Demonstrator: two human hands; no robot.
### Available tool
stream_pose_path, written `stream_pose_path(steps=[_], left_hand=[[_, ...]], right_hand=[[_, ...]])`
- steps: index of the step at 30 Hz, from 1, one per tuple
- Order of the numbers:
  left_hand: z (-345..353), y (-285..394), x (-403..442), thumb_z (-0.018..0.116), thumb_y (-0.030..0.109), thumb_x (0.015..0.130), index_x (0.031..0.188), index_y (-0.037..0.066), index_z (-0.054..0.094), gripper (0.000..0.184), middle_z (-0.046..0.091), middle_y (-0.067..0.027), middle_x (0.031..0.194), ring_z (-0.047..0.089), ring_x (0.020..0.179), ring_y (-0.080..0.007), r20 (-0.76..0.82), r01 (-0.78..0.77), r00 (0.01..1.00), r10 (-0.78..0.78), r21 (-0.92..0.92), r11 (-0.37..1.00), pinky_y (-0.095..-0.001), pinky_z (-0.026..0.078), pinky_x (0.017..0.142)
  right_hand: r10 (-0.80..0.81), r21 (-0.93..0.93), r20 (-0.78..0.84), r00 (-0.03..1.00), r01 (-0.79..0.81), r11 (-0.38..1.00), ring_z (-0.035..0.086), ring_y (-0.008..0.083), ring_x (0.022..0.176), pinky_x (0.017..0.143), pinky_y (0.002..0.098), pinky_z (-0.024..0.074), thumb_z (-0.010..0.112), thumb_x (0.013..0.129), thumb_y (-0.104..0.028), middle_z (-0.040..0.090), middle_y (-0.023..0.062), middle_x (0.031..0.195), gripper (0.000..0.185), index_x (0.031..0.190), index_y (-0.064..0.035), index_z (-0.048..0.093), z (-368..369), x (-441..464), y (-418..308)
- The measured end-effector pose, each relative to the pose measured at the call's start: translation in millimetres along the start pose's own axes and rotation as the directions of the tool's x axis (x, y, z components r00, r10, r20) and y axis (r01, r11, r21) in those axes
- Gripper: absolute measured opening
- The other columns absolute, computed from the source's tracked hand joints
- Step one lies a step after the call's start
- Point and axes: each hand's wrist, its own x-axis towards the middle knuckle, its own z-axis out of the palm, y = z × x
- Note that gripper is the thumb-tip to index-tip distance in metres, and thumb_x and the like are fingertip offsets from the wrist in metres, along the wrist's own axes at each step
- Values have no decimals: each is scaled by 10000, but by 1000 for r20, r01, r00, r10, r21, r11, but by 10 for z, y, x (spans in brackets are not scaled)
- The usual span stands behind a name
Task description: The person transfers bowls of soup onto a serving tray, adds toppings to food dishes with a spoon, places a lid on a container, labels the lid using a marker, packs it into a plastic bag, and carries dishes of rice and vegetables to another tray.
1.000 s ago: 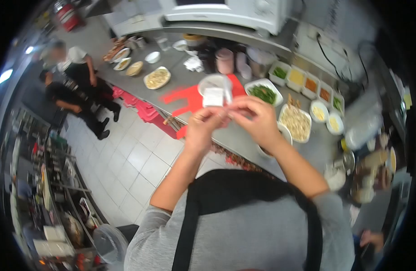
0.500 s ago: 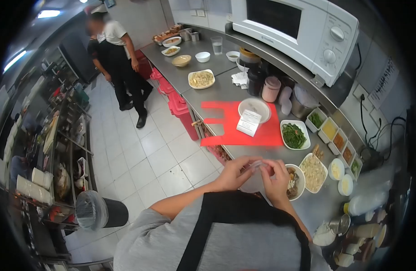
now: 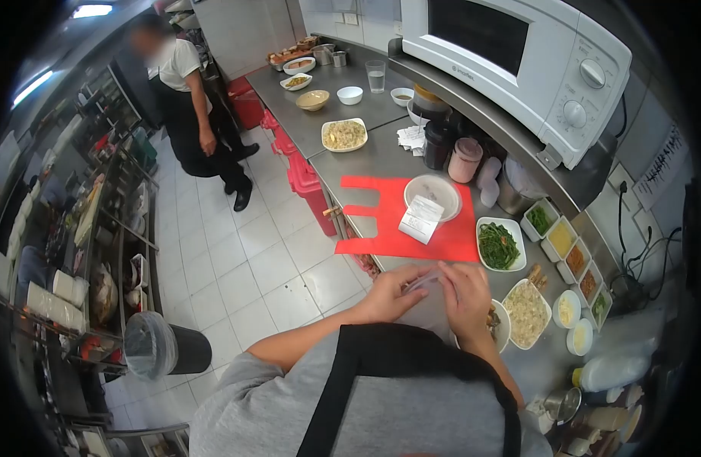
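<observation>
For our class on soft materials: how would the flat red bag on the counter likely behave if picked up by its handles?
The red bag would probably fold limply, since it looks thin. The round container resting on it might slide or tip, and the paper slip could fall off.
</observation>
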Motion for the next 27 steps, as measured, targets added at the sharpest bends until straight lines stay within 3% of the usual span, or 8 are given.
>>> stream_pose_path(steps=[3,7,10,12,15,27], left_hand=[[64,-3,81,579,32,871,1267,-8,489,408,595,-78,1099,561,957,-105,-53,-25,999,12,-255,967,-241,465,819],[74,95,178,583,10,860,1265,-8,492,415,603,-47,1074,574,908,-89,-39,87,994,-102,-274,958,-236,482,780],[87,284,260,591,5,851,1264,-4,496,424,600,-50,1086,575,902,-94,-22,77,996,-92,-376,923,-233,482,771],[82,380,289,554,-29,852,1273,-11,487,426,586,-80,1151,541,1011,-95,4,91,995,-96,-368,925,-238,468,834],[61,513,282,544,-24,858,1272,-15,487,417,584,-78,1163,541,1013,-92,32,39,999,-31,-289,957,-238,459,847],[164,594,147,547,-31,848,1257,-27,492,413,590,-92,1147,565,986,-123,120,73,992,-32,-356,932,-254,461,817]], right_hand=[[-41,7,-19,999,41,999,551,262,750,648,341,457,662,720,6,599,88,848,270,980,-65,677,-30,64,45],[-129,-33,-42,991,127,991,558,247,737,641,335,463,660,696,23,602,78,847,310,989,-75,681,-112,110,142],[-192,-105,-88,977,183,978,560,239,730,631,329,466,659,661,31,604,67,849,344,985,-80,683,-199,184,170],[-233,-130,-118,965,218,967,562,234,727,623,325,467,658,638,26,608,60,850,358,979,-83,685,-267,215,168],[-286,-156,-161,944,262,952,562,228,722,613,321,465,657,621,11,613,47,853,360,967,-83,686,-320,210,159],[-328,-242,-155,932,286,927,552,209,697,584,316,462,660,617,-16,614,18,852,314,921,-91,689,-484,-31,43]])
